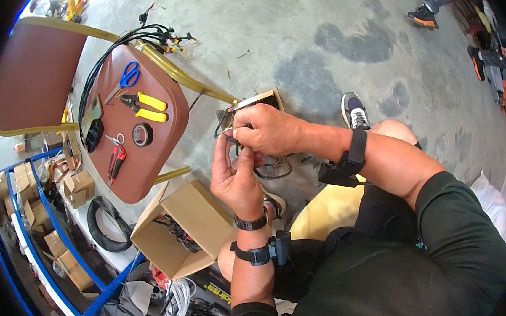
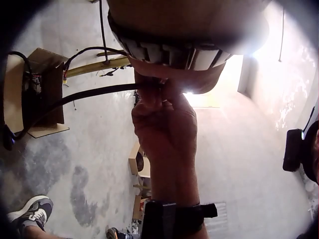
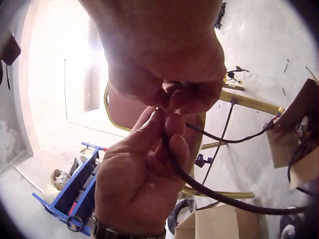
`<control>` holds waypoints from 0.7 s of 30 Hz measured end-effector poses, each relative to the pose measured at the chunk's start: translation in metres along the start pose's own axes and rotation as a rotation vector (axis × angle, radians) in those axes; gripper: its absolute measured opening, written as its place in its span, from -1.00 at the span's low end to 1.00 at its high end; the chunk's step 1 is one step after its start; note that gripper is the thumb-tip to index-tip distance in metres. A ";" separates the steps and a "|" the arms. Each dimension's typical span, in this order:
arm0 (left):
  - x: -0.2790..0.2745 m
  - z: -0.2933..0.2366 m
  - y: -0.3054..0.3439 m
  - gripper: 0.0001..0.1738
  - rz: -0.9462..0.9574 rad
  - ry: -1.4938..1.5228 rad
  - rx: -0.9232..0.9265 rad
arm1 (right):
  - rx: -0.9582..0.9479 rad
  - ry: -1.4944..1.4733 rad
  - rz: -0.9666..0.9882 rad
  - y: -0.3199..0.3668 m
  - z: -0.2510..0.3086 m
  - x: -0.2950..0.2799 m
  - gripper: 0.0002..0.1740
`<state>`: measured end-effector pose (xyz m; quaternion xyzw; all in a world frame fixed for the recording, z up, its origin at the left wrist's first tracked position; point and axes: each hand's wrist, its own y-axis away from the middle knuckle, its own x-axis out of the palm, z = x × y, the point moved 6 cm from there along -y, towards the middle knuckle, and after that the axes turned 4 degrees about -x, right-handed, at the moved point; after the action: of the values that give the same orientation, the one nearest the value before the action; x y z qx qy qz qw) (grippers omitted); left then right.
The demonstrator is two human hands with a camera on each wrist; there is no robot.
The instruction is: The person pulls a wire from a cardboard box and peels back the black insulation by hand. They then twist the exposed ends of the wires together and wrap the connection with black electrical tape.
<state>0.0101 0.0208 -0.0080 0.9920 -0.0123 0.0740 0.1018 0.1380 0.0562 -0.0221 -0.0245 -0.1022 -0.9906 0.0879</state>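
Both hands meet in front of the body over a black cable (image 3: 219, 197). My left hand (image 1: 237, 186) pinches the cable between thumb and fingers, palm turned up in the right wrist view. From there the cable hangs down in a long curve, which the left wrist view also shows. My right hand (image 1: 271, 130) comes in from above, its fingers curled and pinching at the cable's end, close against the left fingertips. A thin pale strand shows beside the fingertips in the head view. The right fingers hide most of that end.
A brown chair seat (image 1: 163, 147) bears blue scissors (image 1: 130, 74), yellow-handled wire strippers (image 1: 151, 108), black tape (image 1: 142, 134), red-handled cutters (image 1: 116, 163) and a bundle of black cables (image 1: 100, 63). An open cardboard box (image 1: 201, 212) stands below; a blue shelf (image 1: 95, 307) is at left.
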 end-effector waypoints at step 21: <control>0.001 -0.004 0.001 -0.47 0.053 -0.158 -0.022 | 0.125 -0.034 0.130 -0.003 0.007 -0.017 -0.79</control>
<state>0.0105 0.0202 -0.0035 0.9929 -0.0472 -0.0020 0.1095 0.1541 0.0632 -0.0173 -0.0423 -0.1634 -0.9740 0.1515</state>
